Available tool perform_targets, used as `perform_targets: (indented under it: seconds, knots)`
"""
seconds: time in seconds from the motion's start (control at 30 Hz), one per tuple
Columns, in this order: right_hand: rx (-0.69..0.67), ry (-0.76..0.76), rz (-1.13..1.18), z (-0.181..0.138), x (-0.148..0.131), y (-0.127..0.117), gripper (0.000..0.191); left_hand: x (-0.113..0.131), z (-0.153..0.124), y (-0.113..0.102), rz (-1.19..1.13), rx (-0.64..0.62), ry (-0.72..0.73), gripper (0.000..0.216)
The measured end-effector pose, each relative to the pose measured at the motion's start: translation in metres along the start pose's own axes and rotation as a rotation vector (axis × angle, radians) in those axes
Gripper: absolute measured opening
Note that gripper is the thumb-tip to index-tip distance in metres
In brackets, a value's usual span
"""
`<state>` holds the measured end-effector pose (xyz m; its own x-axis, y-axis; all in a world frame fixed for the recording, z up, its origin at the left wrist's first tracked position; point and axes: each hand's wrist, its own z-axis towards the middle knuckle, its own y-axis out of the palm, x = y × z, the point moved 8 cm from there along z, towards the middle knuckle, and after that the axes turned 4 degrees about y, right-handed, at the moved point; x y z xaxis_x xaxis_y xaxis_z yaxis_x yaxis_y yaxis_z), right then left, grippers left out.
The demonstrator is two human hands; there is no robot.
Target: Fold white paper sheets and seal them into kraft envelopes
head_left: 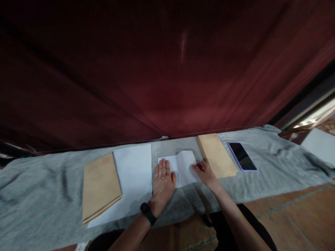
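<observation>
A white sheet of paper [184, 170] lies in front of me, its right part folded over and curling up off the surface. My left hand [164, 178] rests flat on the paper's left part, fingers stretched out and side by side. At the right edge of the folded flap, my right hand [204, 173] has its fingers curled and pinches the paper there. Just beyond that hand is a stack of brown envelopes [217, 153]. Left of my left hand lie larger white sheets [136, 174], partly covered by another pile of brown envelopes [101, 184].
A grey cloth [274, 160] covers the narrow work surface, wrinkled at both ends. A phone [243, 157] with a purple edge lies at the right. Dark red fabric [167, 87] rises behind the surface. Tiled floor [300, 212] shows below the front edge.
</observation>
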<state>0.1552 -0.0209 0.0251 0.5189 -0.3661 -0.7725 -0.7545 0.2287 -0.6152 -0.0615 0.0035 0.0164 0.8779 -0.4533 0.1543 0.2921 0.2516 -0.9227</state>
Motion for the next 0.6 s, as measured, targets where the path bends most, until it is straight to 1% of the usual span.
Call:
perform_targets:
  seconds: [0.07, 0.13, 0.2, 0.23, 0.3, 0.37, 0.4, 0.47, 0.5, 0.53, 0.6]
  knots:
    - [-0.053, 0.09, 0.285, -0.001, 0.003, 0.006, 0.028, 0.0, 0.002, -0.001, -0.047, -0.003, 0.004, 0.059]
    - [-0.108, 0.135, 0.558, -0.006, -0.004, 0.008, 0.033, 0.002, 0.007, -0.008, -0.142, -0.013, 0.013, 0.056]
    - [-0.16, 0.12, 0.778, -0.011, -0.02, 0.004, 0.035, 0.009, 0.013, -0.02, -0.304, -0.03, 0.047, 0.056]
    - [-0.176, 0.104, 0.869, -0.013, -0.028, -0.001, 0.034, 0.016, 0.016, -0.028, -0.404, -0.043, 0.082, 0.059]
    - [-0.169, 0.078, 1.001, -0.018, -0.042, -0.013, 0.034, 0.032, 0.017, -0.045, -0.579, -0.062, 0.184, 0.071]
    - [-0.177, 0.05, 1.055, -0.022, -0.053, -0.02, 0.033, 0.045, 0.014, -0.058, -0.687, -0.071, 0.233, 0.086]
    - [-0.193, 0.041, 1.065, -0.024, -0.058, -0.02, 0.033, 0.05, 0.012, -0.061, -0.721, -0.075, 0.227, 0.091]
    - [-0.249, 0.03, 1.06, -0.03, -0.068, -0.014, 0.032, 0.055, 0.007, -0.061, -0.775, -0.077, 0.17, 0.102]
    - [-0.285, 0.018, 1.047, -0.034, -0.074, -0.009, 0.032, 0.055, 0.006, -0.059, -0.804, -0.071, 0.125, 0.103]
    - [-0.33, -0.004, 1.027, -0.038, -0.081, -0.003, 0.031, 0.054, 0.005, -0.056, -0.841, -0.063, 0.074, 0.099]
    - [-0.428, -0.091, 0.98, -0.046, -0.097, 0.007, 0.031, 0.046, 0.003, -0.048, -0.936, -0.038, -0.052, 0.079]
